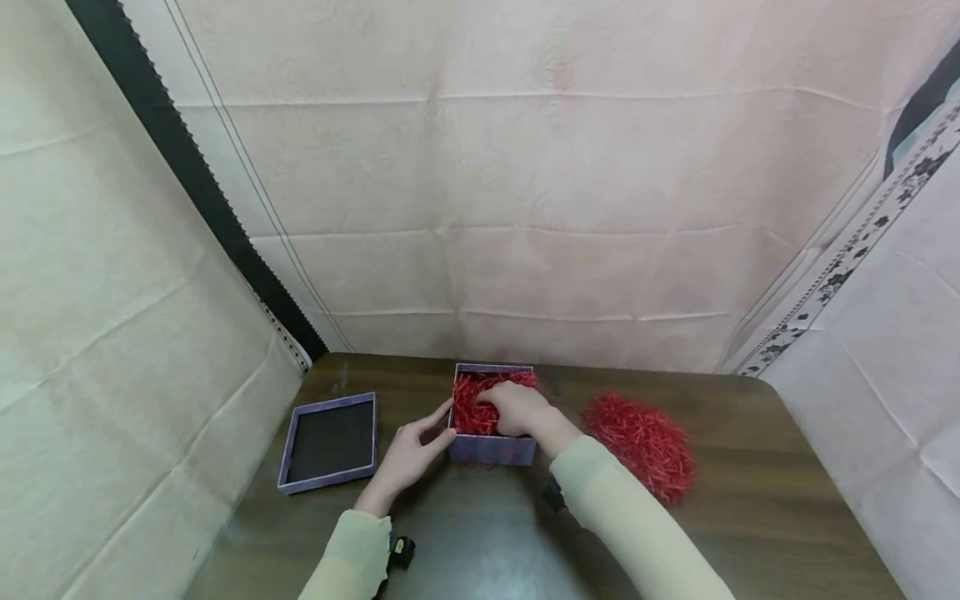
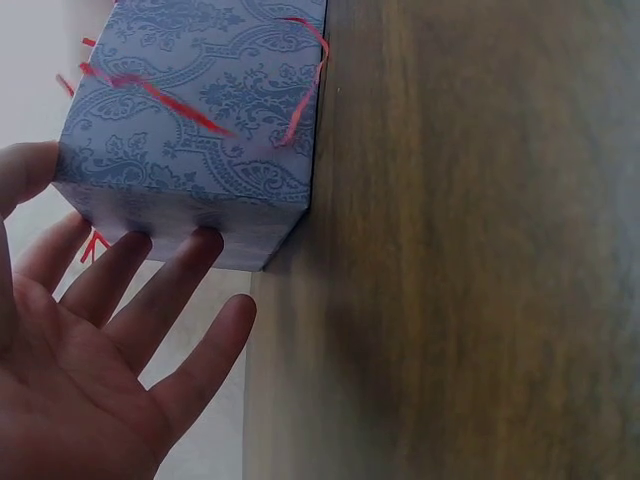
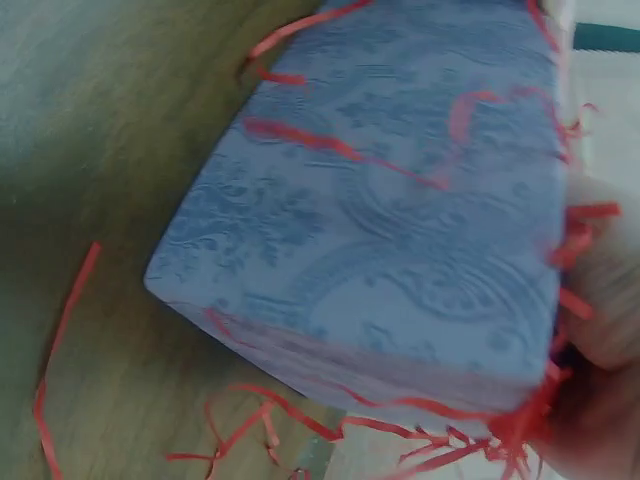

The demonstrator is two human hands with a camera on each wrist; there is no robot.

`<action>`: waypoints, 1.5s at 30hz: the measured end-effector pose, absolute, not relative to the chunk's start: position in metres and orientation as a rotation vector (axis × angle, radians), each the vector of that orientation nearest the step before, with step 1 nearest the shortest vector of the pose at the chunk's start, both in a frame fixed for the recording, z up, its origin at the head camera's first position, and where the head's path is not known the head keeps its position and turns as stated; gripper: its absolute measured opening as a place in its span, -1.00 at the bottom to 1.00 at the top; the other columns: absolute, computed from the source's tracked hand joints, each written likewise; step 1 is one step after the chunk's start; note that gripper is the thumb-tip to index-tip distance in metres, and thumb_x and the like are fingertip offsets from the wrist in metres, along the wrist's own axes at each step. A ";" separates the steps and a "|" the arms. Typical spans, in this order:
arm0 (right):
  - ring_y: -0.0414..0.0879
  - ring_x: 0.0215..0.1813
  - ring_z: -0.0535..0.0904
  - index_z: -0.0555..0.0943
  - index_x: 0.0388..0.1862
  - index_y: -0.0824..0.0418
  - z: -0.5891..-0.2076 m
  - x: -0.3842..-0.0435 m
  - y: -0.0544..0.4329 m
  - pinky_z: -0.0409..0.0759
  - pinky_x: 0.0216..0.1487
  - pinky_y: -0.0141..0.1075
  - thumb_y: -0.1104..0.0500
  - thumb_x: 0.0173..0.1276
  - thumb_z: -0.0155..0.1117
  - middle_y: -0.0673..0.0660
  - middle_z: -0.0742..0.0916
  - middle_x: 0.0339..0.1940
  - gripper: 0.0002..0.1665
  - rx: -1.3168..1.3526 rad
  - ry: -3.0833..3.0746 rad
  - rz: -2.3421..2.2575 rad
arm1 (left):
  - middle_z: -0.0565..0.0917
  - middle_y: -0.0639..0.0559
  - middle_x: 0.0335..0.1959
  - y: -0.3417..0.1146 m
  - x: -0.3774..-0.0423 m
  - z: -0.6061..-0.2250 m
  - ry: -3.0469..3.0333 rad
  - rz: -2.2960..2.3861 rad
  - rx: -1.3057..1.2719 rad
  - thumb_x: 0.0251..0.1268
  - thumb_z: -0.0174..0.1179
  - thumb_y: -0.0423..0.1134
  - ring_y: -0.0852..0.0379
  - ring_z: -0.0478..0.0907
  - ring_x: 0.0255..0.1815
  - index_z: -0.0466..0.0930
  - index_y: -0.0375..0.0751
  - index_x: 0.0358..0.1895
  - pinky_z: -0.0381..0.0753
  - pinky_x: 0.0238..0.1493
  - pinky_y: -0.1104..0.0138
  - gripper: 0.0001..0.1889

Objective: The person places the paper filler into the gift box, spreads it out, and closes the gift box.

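A purple-blue box [image 1: 491,451] with a raised damask pattern [image 2: 200,95] stands upright on the table. Red shredded paper [image 1: 470,408] fills it up to near the rim. My left hand [image 1: 408,454] is at the box's left side, fingers spread and touching the side wall, thumb at the near corner. My right hand [image 1: 517,408] reaches down over the rim into the shredded paper, its fingertips hidden there. In the right wrist view that hand [image 3: 600,340] is blurred beside the box's front wall, with red strands around it.
The box's lid [image 1: 333,442] lies at the left, dark inside facing up. A loose pile of red shredded paper [image 1: 641,442] sits on the wooden table [image 1: 757,492] to the right. Stray strands [image 3: 68,340] cling to the box and lie near it. Pale cloth [image 1: 540,192] hangs behind.
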State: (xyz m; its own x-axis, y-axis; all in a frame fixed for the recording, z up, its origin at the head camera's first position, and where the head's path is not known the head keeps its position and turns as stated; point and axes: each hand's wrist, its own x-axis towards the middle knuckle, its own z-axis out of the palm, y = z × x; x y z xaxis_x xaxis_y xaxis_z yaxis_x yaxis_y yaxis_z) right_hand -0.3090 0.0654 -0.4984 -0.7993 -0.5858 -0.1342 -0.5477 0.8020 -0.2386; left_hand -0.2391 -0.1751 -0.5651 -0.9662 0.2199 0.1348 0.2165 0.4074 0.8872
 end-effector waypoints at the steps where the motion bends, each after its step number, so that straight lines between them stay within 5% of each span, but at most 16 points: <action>1: 0.03 0.35 0.64 0.67 0.44 -0.04 -0.496 -0.309 0.068 0.69 0.24 0.02 0.26 0.29 0.54 0.05 0.72 0.35 -0.29 -0.908 2.787 -0.297 | 0.58 -0.07 0.45 -0.175 -0.239 -0.564 2.632 1.656 0.406 0.55 0.32 0.06 -0.07 0.61 0.37 0.47 0.17 0.59 0.51 0.42 -0.14 -0.39; 12: 0.09 0.54 0.44 0.61 0.50 -0.07 -0.471 -0.301 0.108 0.49 0.46 0.13 -0.03 0.27 0.69 0.11 0.57 0.52 -0.18 -1.044 2.784 -0.705 | 0.58 -0.07 0.45 -0.175 -0.240 -0.558 2.647 1.603 0.428 0.58 0.29 0.08 -0.06 0.66 0.32 0.45 0.19 0.61 0.55 0.39 -0.09 -0.39; 20: 0.30 0.73 0.03 0.20 0.78 -0.19 -0.476 -0.299 0.146 0.32 0.48 0.41 -0.25 -0.02 0.81 0.20 0.10 0.79 0.44 -0.859 2.704 -0.826 | 0.67 -0.08 0.36 -0.175 -0.241 -0.559 2.653 1.623 0.429 0.55 0.32 0.07 0.00 0.72 0.20 0.47 0.19 0.59 0.59 0.34 -0.09 -0.39; 26: 0.33 0.74 0.02 0.01 0.83 -0.02 -0.488 -0.300 0.158 0.26 0.53 0.37 -0.20 -0.01 0.81 0.23 0.03 0.81 0.58 -0.790 2.603 -0.941 | 0.66 -0.07 0.37 -0.174 -0.240 -0.560 2.678 1.611 0.425 0.55 0.33 0.06 0.01 0.72 0.21 0.47 0.19 0.59 0.58 0.36 -0.08 -0.39; 30: 0.28 0.58 0.38 0.18 0.78 0.09 -0.491 -0.297 0.162 0.47 0.44 0.25 -0.13 0.11 0.78 0.29 0.28 0.72 0.38 -0.732 2.658 -1.013 | 0.64 -0.11 0.39 -0.173 -0.238 -0.560 2.681 1.624 0.441 0.56 0.33 0.04 -0.03 0.71 0.23 0.47 0.13 0.60 0.57 0.36 -0.11 -0.38; 34: 0.16 0.24 0.70 0.45 0.63 0.15 -0.493 -0.291 0.163 0.75 0.12 0.03 -0.07 0.23 0.72 0.28 0.62 0.45 0.05 -0.608 2.688 -1.091 | 0.64 -0.12 0.39 -0.173 -0.237 -0.560 2.667 1.638 0.441 0.56 0.33 0.04 -0.05 0.71 0.23 0.47 0.13 0.59 0.57 0.35 -0.12 -0.39; 39: 0.06 0.09 0.79 0.70 0.37 0.20 -0.490 -0.283 0.159 0.79 0.03 -0.05 0.00 0.34 0.64 0.21 0.80 0.20 -0.32 -0.565 2.745 -1.099 | 0.64 -0.10 0.39 -0.173 -0.237 -0.561 2.661 1.644 0.426 0.56 0.32 0.05 -0.03 0.71 0.24 0.47 0.16 0.59 0.57 0.36 -0.11 -0.39; 45: -0.10 -0.35 0.77 0.87 0.02 0.18 -0.483 -0.282 0.149 0.77 -0.26 -0.22 0.13 0.42 0.57 0.10 0.86 -0.13 -0.75 -0.591 2.810 -1.080 | 0.64 -0.07 0.39 -0.173 -0.239 -0.561 2.656 1.635 0.408 0.55 0.33 0.05 -0.01 0.71 0.24 0.47 0.20 0.59 0.57 0.37 -0.08 -0.39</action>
State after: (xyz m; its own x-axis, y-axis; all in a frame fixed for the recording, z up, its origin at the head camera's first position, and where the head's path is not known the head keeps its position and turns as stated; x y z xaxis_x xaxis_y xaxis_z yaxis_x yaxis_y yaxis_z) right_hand -0.2825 0.1495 -0.4832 -0.9231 -0.3785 0.0677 -0.3264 0.6783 -0.6584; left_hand -0.2393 -0.1728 -0.5610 -0.9663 0.2173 0.1382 0.2213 0.4262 0.8771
